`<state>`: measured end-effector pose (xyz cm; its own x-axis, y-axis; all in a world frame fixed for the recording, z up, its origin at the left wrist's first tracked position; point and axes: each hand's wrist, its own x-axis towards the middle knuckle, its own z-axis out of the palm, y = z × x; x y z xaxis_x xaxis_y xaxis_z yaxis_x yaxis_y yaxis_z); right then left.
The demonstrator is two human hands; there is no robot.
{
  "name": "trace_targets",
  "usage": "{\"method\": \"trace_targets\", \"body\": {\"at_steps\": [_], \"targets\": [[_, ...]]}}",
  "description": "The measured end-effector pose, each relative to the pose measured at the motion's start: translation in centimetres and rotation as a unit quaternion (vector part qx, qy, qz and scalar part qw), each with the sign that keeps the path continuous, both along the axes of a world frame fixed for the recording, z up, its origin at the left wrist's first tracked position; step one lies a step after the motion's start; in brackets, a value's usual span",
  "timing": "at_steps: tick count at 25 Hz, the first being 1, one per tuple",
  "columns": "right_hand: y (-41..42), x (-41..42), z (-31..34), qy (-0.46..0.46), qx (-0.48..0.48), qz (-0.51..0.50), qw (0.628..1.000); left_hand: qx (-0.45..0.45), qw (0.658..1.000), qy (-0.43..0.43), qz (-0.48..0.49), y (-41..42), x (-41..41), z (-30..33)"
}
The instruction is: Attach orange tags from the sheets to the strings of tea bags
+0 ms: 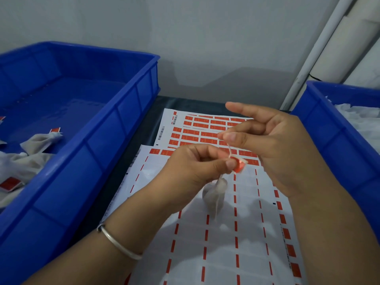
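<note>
Both hands work together: left hand [197, 163] pinches the orange tag [238, 166] onto the string [228, 150] held by right hand [267, 140]; next, probably pressing it closed.

Packing workshop: blue crates [115, 128], tag sheets [222, 243]

sheets [205, 233] lie between a left bin [86, 128] (tea bags [39, 142] in it) and a right bin [329, 128], hands [236, 155] above them.
</note>
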<state>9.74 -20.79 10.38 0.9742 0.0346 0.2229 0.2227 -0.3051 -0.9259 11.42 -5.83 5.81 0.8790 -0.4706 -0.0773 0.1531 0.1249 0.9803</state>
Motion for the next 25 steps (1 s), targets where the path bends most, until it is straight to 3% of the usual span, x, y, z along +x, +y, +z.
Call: {"method": "trace_targets", "body": {"at_steps": [3,6,10,14,19,23,25], "targets": [[-0.3,-1.0,0.6,0.027,-0.042,0.002,0.999,0.055,0.993,-0.092,0.048,0.0,-0.5,0.9],[-0.4,-2.4,0.6,0.059,-0.069,-0.003,0.996,0.073,0.986,-0.116,0.094,0.2,-0.6,1.8],[-0.4,-3.6,0.5,0.035,-0.060,-0.078,0.995,0.125,0.980,-0.118,0.097,0.5,-1.4,2.7],[0.8,-4.9,0.8,0.025,0.004,-0.089,0.996,0.172,0.971,-0.142,0.090,1.1,-2.6,4.5],[2.3,-7.0,3.1,-0.026,0.029,-0.095,0.995,0.138,0.952,-0.221,0.163,4.3,-4.1,9.3],[2.5,-9.5,3.6,-0.024,0.040,-0.128,0.991,0.068,0.906,-0.278,0.313,9.7,-3.6,13.9],[3.2,-11.0,2.5,0.019,0.041,-0.099,0.994,0.111,0.856,-0.317,0.392,12.4,-2.8,14.8]]}}
